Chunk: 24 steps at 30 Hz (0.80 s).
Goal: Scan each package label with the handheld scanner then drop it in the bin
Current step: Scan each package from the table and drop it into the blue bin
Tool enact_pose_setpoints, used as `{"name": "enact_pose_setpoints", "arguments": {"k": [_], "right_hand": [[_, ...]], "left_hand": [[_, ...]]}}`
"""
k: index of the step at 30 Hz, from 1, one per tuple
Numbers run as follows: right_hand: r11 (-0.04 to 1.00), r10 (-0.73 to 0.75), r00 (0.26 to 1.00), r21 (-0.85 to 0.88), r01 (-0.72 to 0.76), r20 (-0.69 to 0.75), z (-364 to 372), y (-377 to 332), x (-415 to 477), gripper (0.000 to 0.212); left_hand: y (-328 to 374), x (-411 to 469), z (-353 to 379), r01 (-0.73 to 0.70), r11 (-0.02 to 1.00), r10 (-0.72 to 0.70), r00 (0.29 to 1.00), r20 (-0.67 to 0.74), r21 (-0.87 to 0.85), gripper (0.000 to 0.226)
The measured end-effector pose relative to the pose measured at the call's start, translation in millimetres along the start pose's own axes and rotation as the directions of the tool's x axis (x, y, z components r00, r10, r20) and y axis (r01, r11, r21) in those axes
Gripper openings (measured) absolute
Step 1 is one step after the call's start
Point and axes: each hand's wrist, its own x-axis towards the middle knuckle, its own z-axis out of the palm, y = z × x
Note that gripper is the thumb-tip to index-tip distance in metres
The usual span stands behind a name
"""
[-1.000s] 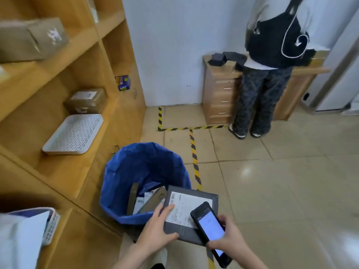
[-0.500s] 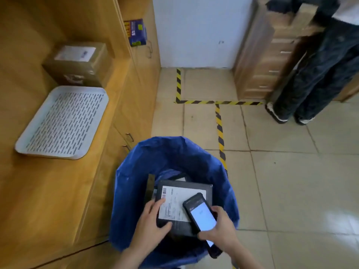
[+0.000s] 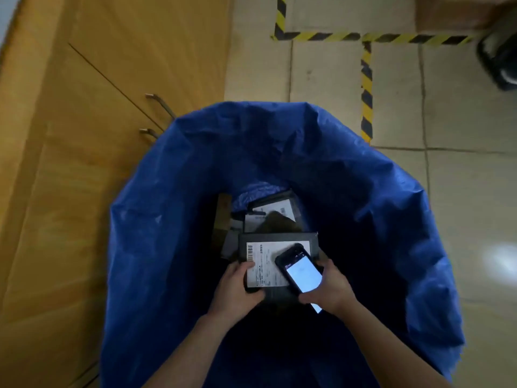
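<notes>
Label (image 3: 265,260) print too small to read; lower right corner hidden under scanner (image 3: 300,271). Scanner's lower end hidden behind right hand (image 3: 330,289). Package (image 3: 279,239) near edge covered by left hand (image 3: 237,289). Parcels (image 3: 272,212) deeper in bin (image 3: 167,219) dark, partly overlapped, labels unreadable. Dark blurred shape (image 3: 498,63) cut off by right edge. Both forearms cut off at bottom edge.

Barcode and print on the package label (image 3: 267,261), too blurred to read.
</notes>
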Motion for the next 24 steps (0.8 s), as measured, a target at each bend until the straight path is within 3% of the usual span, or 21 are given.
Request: {"name": "enact_pose_setpoints", "arguments": {"k": [6, 13, 24], "right_hand": [[0.997, 0.051, 0.998, 0.056, -0.054, 0.042, 15.1, 19.1, 15.3, 0.093], [0.987, -0.006, 1.000, 0.160, 0.011, -0.031, -16.0, 11.2, -48.6, 0.089], [0.867, 0.025, 0.958, 0.483, 0.121, -0.286, -124.7, 102.4, -245.2, 0.082]], "left_hand": [[-14.5, 10.3, 13.9, 0.004, 0.994, -0.017, 0.993, 0.120, 0.105, 0.060], [30.2, -31.7, -3.9, 0.018, 0.979, -0.047, 0.989, 0.139, 0.203, 0.056], [188.6, -172.3, 1.6, -0.265, 0.929, 0.236, 0.962, 0.138, 0.259, 0.033]]}}
